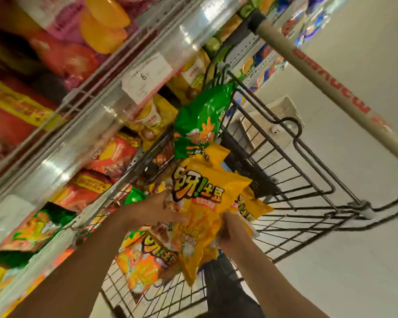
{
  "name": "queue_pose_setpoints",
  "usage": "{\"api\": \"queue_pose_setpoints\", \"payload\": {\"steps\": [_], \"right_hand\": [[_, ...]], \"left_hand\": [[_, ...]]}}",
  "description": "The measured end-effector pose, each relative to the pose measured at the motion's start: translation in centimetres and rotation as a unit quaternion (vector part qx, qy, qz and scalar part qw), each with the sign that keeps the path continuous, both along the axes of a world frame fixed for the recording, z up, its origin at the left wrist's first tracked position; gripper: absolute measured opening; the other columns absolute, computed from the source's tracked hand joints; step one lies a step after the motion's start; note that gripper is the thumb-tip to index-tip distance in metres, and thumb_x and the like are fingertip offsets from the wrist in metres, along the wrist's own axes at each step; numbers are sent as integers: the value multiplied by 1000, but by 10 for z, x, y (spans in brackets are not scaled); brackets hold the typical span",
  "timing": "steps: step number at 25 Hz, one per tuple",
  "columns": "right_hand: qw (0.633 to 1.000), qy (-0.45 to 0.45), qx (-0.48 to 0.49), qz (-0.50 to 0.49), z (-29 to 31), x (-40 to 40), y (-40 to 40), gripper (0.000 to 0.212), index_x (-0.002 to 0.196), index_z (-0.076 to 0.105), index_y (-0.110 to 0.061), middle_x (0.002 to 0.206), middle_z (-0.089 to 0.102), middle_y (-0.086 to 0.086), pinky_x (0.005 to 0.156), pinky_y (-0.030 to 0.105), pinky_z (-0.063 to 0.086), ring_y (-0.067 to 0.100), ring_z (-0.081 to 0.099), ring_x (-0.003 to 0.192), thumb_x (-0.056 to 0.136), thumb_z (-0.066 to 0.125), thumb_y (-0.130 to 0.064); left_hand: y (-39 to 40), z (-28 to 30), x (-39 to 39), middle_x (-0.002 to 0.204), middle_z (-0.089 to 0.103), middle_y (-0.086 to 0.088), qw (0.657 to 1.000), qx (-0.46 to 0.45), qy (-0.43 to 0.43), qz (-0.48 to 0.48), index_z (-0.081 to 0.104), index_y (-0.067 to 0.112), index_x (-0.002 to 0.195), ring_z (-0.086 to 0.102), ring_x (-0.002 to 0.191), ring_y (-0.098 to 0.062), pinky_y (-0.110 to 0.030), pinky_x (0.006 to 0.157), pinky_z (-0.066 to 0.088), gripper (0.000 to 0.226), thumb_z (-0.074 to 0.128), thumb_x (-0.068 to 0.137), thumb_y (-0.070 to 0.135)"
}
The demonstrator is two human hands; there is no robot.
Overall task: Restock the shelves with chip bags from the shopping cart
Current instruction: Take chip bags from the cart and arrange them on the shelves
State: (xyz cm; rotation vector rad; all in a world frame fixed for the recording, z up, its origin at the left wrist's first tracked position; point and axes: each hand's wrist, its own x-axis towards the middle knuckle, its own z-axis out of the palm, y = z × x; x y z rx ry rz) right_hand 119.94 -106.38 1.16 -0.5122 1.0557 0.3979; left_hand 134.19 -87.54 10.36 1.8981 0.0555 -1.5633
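Over the cart: both hands up with a bunch of chip bags; view tilted and blurred
Shopping cart point(285, 180): dark wire basket, the landmark; pale handle bar point(331, 88) with red lettering crosses above its right side; folded child-seat flap inside
Yellow chip bag point(202, 203): large, front face to camera with bold lettering; held above the cart basket, between the two hands
Left hand point(156, 210): fingers spread flat against the left edge of the yellow chip bag, pressing it; holding
Right hand point(230, 232): closed round the bottom right of the yellow chip bag; more yellow bags point(251, 207) bunched behind it, how many I cannot tell
Green chip bag point(200, 125): above the yellow chip bag, over the cart's far left edge; whether gripped or just resting on the bunch I cannot tell
Orange chip bag point(145, 262): below the left hand, over the cart's near left side; looks part of the bunch, grip hidden
Small green bag point(135, 196): just left of the left hand, at the cart's left rim
Shelves point(101, 106): left of the cart; metal rails with a price tag point(145, 76); red, yellow and green bags stocked on them
Floor point(354, 271): pale, right of the cart
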Motion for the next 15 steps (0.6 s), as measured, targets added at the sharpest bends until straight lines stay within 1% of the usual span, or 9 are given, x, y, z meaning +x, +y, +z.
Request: {"api": "queue_pose_setpoints", "payload": {"steps": [1, 2, 4, 6, 7, 8, 10, 12, 15], "right_hand": [[999, -30, 6, 22, 7, -7, 0, 46, 111, 77, -21, 113, 76, 15, 73, 44, 62, 32, 75, 100, 69, 87, -35], [997, -58, 7, 50, 13, -14, 1, 56, 115, 75, -22, 118, 74, 15, 78, 46, 61, 33, 73, 105, 64, 92, -37], [991, -102, -8, 91, 27, -27, 5, 72, 130, 66, -18, 126, 70, 17, 91, 56, 57, 38, 69, 113, 66, 92, -39], [981, -138, -75, 111, 47, -37, 13, 70, 136, 60, -12, 126, 70, 19, 97, 62, 53, 41, 68, 114, 75, 89, -31], [975, -156, -107, 116, 56, -42, 19, 64, 137, 59, -10, 125, 70, 19, 96, 62, 53, 41, 68, 112, 80, 85, -25], [968, -177, -129, 119, 68, -47, 24, 59, 137, 59, -11, 124, 71, 18, 95, 61, 54, 40, 69, 111, 83, 81, -20], [949, -230, -162, 142, 95, -62, 38, 54, 135, 60, -17, 122, 73, 13, 92, 57, 57, 35, 71, 110, 85, 79, -17], [922, -278, -201, 180, 124, -87, 61, 54, 132, 61, -23, 120, 74, 8, 89, 58, 58, 32, 72, 109, 83, 84, -20], [864, -344, -290, 225, 160, -132, 103, 66, 131, 60, -29, 123, 73, 1, 97, 59, 54, 27, 69, 115, 73, 91, -33]], "left_hand": [[11, 7, -10, 122, 61, 14, 1000, -16, -2, 13, 61, 41, 118, 60, 110, -12, -41, 98, 52, 76, 90, 53, 66], [23, 15, -21, 118, 64, 16, 999, -37, -2, 27, 62, 42, 114, 62, 105, -9, -35, 90, 54, 70, 90, 54, 66], [47, 35, -47, 114, 67, 30, 994, -70, -22, 76, 57, 56, 119, 66, 98, 1, -26, 80, 58, 69, 90, 59, 62], [74, 56, -81, 120, 69, 26, 981, -80, -84, 156, 56, 67, 118, 69, 106, -5, -28, 87, 60, 66, 90, 64, 56], [88, 66, -100, 121, 72, 19, 968, -91, -115, 201, 58, 66, 117, 71, 108, -11, -34, 88, 61, 62, 91, 66, 50], [101, 74, -120, 120, 74, 13, 954, -101, -147, 241, 60, 63, 117, 73, 106, -15, -43, 84, 63, 61, 92, 69, 43], [128, 90, -169, 114, 76, 12, 917, -100, -218, 320, 55, 59, 126, 76, 98, -16, -54, 70, 63, 71, 92, 71, 33], [156, 108, -230, 106, 76, 8, 868, -99, -290, 391, 55, 48, 131, 76, 89, -16, -56, 63, 62, 78, 95, 67, 31], [194, 127, -325, 97, 71, -14, 801, -83, -371, 463, 57, 35, 124, 69, 70, -24, -56, 59, 62, 67, 95, 68, 31]]}}
